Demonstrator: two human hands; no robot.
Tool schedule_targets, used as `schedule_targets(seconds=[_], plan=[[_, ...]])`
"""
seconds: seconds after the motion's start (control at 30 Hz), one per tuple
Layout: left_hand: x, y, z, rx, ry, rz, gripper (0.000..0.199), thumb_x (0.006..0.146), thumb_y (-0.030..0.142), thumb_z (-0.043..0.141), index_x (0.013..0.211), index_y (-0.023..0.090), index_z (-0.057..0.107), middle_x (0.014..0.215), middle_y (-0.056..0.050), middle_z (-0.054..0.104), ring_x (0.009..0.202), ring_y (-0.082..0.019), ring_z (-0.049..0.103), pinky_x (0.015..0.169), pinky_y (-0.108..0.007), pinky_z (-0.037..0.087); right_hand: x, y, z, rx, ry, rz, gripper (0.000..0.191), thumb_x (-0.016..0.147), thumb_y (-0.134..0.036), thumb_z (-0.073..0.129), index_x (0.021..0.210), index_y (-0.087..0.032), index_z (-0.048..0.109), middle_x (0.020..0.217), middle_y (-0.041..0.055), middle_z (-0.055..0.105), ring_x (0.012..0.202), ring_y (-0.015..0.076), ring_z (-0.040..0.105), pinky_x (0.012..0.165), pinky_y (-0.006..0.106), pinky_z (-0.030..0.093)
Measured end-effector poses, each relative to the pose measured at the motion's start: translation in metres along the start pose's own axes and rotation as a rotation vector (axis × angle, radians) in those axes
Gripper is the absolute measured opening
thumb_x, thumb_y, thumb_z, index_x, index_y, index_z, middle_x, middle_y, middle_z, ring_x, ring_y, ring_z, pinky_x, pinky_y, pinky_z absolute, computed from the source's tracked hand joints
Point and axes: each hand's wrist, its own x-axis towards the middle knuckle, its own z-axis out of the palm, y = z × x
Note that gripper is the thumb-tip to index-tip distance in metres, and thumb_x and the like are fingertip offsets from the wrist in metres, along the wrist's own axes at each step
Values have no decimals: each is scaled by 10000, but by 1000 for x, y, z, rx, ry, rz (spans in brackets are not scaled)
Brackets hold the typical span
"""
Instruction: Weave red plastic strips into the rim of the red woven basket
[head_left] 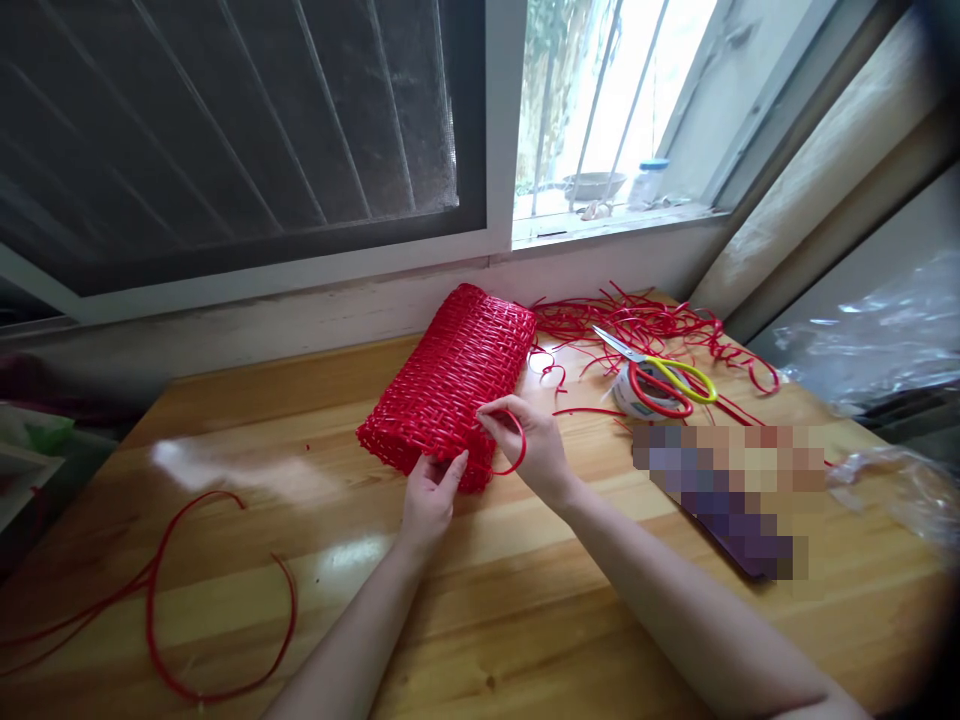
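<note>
A red woven basket [457, 370] lies on its side on the wooden table, its near end toward me. At that near edge my left hand [431, 490] grips the rim, thumb on the outside and the other fingers partly hidden. My right hand [529, 440] is closed in a pinch at the basket's right side, holding a red plastic strip [523, 450]. This strip bends in a loop beside the fingers and runs back to the weave near the rim. The exact tip between the fingertips is too small to make out.
Scissors [660, 375] with red and yellow handles rest on a roll of tape [634, 395] at right. Behind them is a tangle of red strips [637, 315]. A blurred-out dark flat item [742, 545] lies nearer. Long loose strips [150, 600] curl at left; a window [600, 120] stands behind.
</note>
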Motion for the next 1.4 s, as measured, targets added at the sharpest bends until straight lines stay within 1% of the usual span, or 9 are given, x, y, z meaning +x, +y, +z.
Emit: schedule_targets(seconds=[0.17, 0.33, 0.43, 0.6, 0.7, 0.9, 1.1, 1.27, 1.4], plan=[[1, 1, -4, -53, -13, -82, 314, 669, 336, 685, 919, 155, 627, 954, -58, 686, 914, -198, 622, 869, -346, 453, -4, 3, 6, -105, -26, -75, 82, 764, -224, 588, 774, -193, 663, 812, 50, 572, 761, 148, 562, 691, 275, 478], [0, 4, -15, -376, -69, -241, 199, 655, 288, 663, 822, 178, 657, 877, -33, 692, 848, -189, 629, 803, -352, 490, -4, 2, 8, -91, -71, -16, 84, 766, -247, 600, 764, -189, 661, 749, 31, 551, 697, 127, 544, 638, 254, 461], [0, 4, -18, -403, -45, -263, 167, 608, 246, 678, 759, 175, 667, 801, -23, 695, 783, -188, 634, 750, -350, 510, -4, 2, 8, -100, -87, -10, 84, 772, -240, 594, 769, -181, 654, 766, 31, 562, 703, 123, 546, 648, 251, 455], [3, 7, -15, 19, -2, -109, 186, 626, 329, 690, 685, 153, 676, 688, -13, 693, 647, -159, 619, 682, -292, 502, -5, 1, 9, -112, -88, -15, 78, 776, -227, 589, 776, -175, 646, 775, 30, 576, 714, 120, 543, 655, 246, 446], [2, 12, -22, 168, -35, -139, 249, 654, 388, 662, 715, 147, 680, 660, -27, 694, 618, -179, 630, 637, -291, 501, -6, 0, 10, -96, -84, -11, 86, 776, -248, 594, 792, -177, 640, 773, 30, 584, 714, 122, 540, 621, 237, 440], [-23, 19, -81, 434, -141, -380, 324, 665, 422, 623, 802, 134, 682, 678, -65, 696, 603, -203, 643, 590, -302, 498, -3, 2, 8, -39, -40, -81, 76, 794, -222, 563, 813, -179, 623, 780, 28, 586, 730, 121, 540, 642, 239, 449], [-69, 45, -131, 700, -383, -460, 513, 790, 383, 478, 1236, 132, 515, 511, 0, 614, 415, -132, 546, 445, -219, 429, 0, 11, 3, -126, -239, -184, 157, 770, -106, 525, 833, -195, 638, 838, 25, 588, 779, 120, 555, 706, 251, 449], [-95, 77, -127, 928, -571, -216, 346, 777, 289, 508, 1101, 325, 623, 1024, -30, 690, 847, -196, 650, 760, -267, 497, 1, 7, 1, -145, -304, -188, 134, 770, -138, 539, 860, -186, 626, 859, 30, 577, 770, 113, 542, 697, 241, 444], [-118, 89, -124, 970, -603, -50, 352, 757, 263, 543, 1088, 358, 621, 969, -11, 703, 813, -173, 651, 740, -233, 502, 0, 2, -2, -189, -338, -171, 200, 743, -113, 519, 898, -191, 618, 881, 29, 566, 798, 120, 531, 721, 250, 437]])
